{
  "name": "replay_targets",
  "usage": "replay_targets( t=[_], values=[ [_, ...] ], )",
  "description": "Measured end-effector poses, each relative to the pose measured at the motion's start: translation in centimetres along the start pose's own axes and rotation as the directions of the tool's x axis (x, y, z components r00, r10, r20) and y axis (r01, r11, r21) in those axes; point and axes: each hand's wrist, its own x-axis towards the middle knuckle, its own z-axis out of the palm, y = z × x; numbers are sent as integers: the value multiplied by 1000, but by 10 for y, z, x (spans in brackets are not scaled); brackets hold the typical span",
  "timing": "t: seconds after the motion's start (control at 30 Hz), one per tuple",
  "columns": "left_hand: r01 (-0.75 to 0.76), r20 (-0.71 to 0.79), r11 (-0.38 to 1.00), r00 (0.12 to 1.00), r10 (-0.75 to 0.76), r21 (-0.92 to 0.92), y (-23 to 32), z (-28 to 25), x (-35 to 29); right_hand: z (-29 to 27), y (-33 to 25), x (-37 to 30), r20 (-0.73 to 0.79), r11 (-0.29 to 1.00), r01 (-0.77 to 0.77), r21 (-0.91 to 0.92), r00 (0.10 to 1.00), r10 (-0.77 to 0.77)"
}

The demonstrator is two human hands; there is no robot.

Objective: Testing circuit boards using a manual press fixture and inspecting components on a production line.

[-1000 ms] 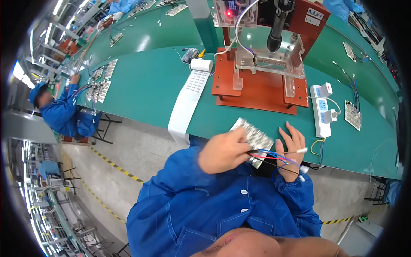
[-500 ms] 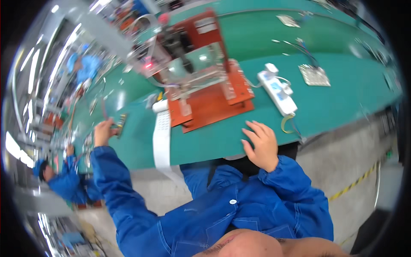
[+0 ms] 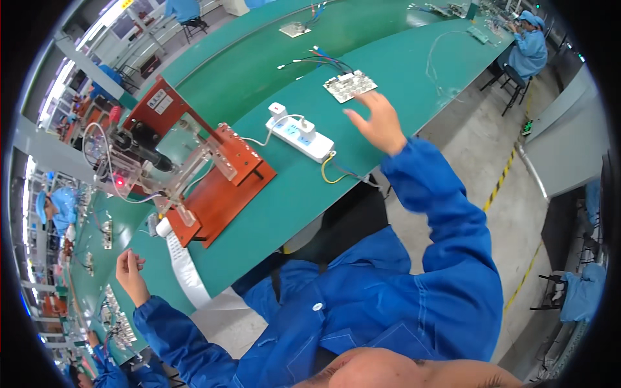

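On smooth green tabletop [image 3: 291, 194]: pale rectangular circuit board [image 3: 348, 85] near right hand [image 3: 380, 124].

The place looks like the assembly floor of an electronics factory: a long green bench [image 3: 284, 207] carries a circuit board with loose wires [image 3: 350, 87], more boards [image 3: 111, 307] lie toward the lower left, and a red-brown fixture [image 3: 223, 216] with clear plastic parts stands near a white power strip [image 3: 301, 138]. A worker in a light blue smock and cap [image 3: 532, 55] sits at the far right, and another capped worker [image 3: 63, 207] is at the left. Yellow-and-black tape [image 3: 499, 185] marks the grey floor [image 3: 453, 178].
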Motion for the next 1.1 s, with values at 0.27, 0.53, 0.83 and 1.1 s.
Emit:
replay_targets(
  t=[0.27, 0.53, 0.83, 1.1],
  values=[
    [-106, 260, 984, 956, 140, -141, 87, 81, -86, 72, 43, 62, 138, 806, -430, -407, 843, 520],
    [-549, 407, 826, 788, 462, 128, 154, 94, -131, 15, 12, 55, 242, 852, -394, 345, 914, 325],
    [-876, 299, 19, 185, 936, 481, 250, 173, -127, -117, -183, 20, 313, 915, 263, 304, 880, -357],
    [-957, 633, 289, 216, 743, -14, 259, 212, -134, -164, -181, -5, 526, 836, 238, 495, 683, -507]
  ],
)
